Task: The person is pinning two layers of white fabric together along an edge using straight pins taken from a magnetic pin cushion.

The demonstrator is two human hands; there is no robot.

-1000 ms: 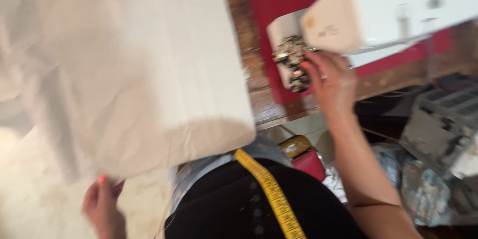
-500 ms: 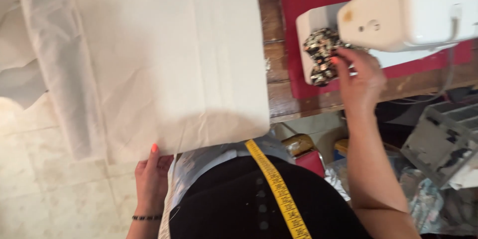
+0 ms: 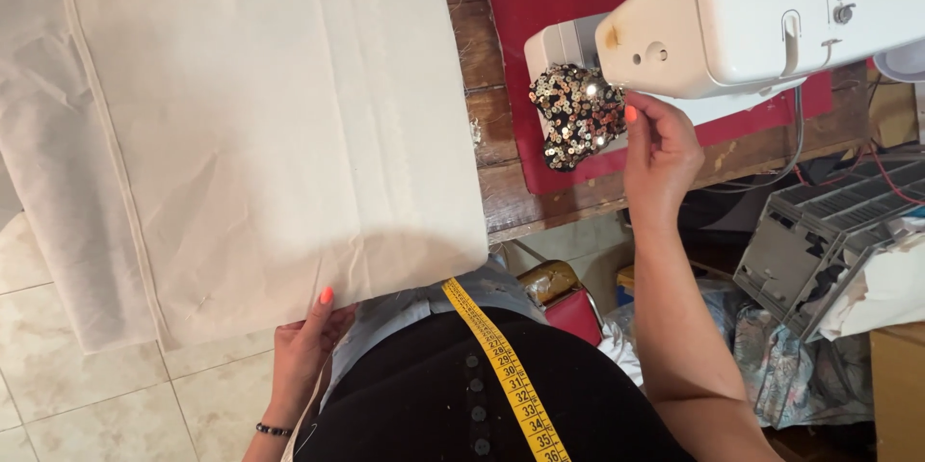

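Meanwhile, left hand (image 3: 303,351) grips cream cloth (image 3: 270,125), lengthwise away from the person.

Soft, even daylight fills the scene, bright without harsh shadows. The large cream woven cloth (image 3: 279,125) shows faint grey creases and a dim shadow under its lower edge. The small black sequinned fabric piece (image 3: 576,115) throws sharp glints under the glossy white plastic sewing machine (image 3: 761,14). Focus is crisp throughout; slight wide-angle stretch appears at the edges.
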